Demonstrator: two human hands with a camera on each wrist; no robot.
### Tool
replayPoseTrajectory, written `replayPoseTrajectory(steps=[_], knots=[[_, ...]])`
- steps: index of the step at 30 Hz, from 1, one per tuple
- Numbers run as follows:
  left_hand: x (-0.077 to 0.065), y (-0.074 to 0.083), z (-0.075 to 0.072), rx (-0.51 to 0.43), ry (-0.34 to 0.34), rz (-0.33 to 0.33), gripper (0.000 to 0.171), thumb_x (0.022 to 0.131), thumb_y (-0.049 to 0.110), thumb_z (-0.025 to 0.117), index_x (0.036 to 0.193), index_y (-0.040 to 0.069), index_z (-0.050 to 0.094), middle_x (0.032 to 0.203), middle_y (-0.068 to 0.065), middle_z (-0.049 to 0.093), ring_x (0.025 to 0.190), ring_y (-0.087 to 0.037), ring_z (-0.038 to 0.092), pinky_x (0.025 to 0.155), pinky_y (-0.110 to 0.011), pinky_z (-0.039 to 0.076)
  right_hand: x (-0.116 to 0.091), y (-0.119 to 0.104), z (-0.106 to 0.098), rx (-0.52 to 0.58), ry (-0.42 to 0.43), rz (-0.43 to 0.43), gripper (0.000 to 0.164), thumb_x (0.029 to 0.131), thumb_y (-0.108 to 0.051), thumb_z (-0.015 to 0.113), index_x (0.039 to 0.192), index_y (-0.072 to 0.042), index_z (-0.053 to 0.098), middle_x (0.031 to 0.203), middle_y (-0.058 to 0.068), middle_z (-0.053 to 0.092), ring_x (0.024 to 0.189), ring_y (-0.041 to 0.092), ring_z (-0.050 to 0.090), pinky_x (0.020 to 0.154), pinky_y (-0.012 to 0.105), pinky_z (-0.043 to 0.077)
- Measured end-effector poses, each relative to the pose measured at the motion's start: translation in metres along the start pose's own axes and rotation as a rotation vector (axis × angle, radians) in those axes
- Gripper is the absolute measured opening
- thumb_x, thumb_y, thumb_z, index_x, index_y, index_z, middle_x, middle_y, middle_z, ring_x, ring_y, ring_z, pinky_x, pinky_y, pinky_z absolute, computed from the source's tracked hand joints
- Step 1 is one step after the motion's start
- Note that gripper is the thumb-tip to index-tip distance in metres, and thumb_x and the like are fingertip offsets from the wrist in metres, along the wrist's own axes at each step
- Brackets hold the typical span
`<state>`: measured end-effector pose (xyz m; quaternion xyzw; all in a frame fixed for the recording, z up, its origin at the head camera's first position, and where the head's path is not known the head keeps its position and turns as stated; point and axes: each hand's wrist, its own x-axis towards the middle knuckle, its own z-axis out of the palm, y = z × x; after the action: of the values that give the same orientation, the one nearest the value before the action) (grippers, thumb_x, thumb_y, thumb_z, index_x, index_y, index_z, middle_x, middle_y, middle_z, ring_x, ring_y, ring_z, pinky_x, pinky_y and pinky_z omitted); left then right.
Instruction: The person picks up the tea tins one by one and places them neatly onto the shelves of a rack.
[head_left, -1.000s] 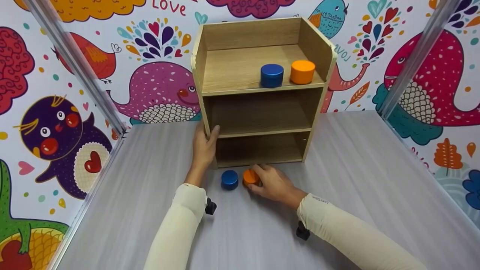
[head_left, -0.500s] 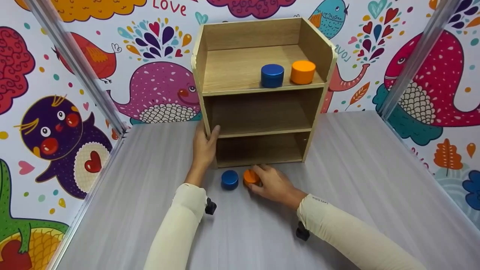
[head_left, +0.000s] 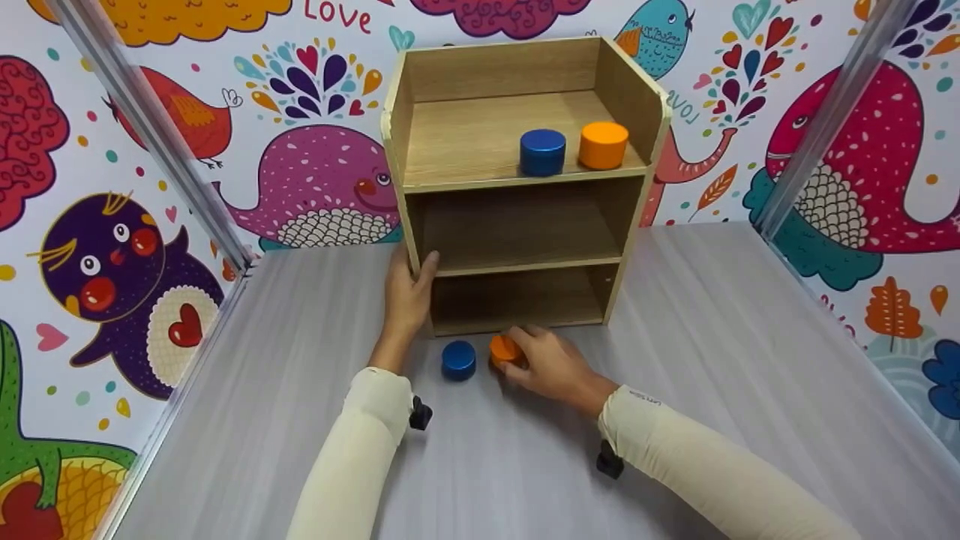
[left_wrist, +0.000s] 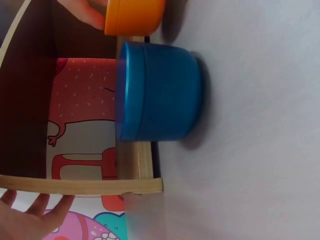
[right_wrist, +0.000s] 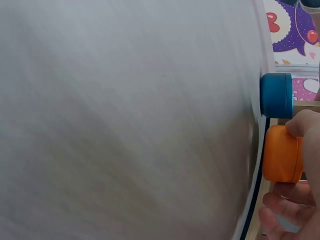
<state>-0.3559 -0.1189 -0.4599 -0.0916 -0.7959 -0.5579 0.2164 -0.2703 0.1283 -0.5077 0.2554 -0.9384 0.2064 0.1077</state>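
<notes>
A three-tier wooden shelf [head_left: 517, 184] stands upright on the table. My left hand [head_left: 406, 296] holds its left side panel, thumb at the front edge and fingers along the outer face; several fingertips [left_wrist: 37, 205] show against that panel in the left wrist view. In front of the bottom tier, my right hand [head_left: 551, 366] pinches a small orange round tin [head_left: 504, 352] between thumb and fingers. A blue round tin [head_left: 458, 361] sits just left of it, apart from both hands. Whether the orange tin touches the table is hard to tell.
On the shelf's top tier sit another blue tin [head_left: 542, 153] and another orange tin [head_left: 603, 145], side by side near the front right. Patterned walls [head_left: 315, 180] with metal corner posts [head_left: 150, 127] enclose the grey table [head_left: 720, 360].
The right hand has shifted slightly right and toward the shelf with the orange tin, widening the gap to the blue tin. The left hand stays on the side panel.
</notes>
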Motion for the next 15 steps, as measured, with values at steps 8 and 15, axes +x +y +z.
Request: replayPoseTrajectory(steps=[8, 15], knots=[[0.0, 0.0, 0.0, -0.01, -0.005, -0.005, 0.064, 0.104, 0.036, 0.059, 0.157, 0.008, 0.036, 0.151, -0.015, 0.049, 0.143, -0.027, 0.045, 0.121, -0.046, 0.033, 0.002, -0.003, -0.011, -0.022, -0.026, 0.016, 0.04, 0.091, -0.038, 0.073, 0.124, -0.016, 0.064, 0.099, 0.004, 0.065, 0.08, 0.014, 0.059, 0.075, 0.029, 0.058], [0.0, 0.0, 0.001, -0.009, -0.003, -0.006, 0.065, 0.104, 0.037, 0.059, 0.157, 0.008, 0.036, 0.152, -0.014, 0.05, 0.143, -0.026, 0.045, 0.121, -0.046, 0.033, 0.007, -0.008, -0.024, -0.064, 0.033, -0.046, 0.042, 0.091, -0.039, 0.072, 0.125, -0.016, 0.065, 0.099, 0.005, 0.067, 0.083, 0.016, 0.061, 0.073, 0.03, 0.058]])
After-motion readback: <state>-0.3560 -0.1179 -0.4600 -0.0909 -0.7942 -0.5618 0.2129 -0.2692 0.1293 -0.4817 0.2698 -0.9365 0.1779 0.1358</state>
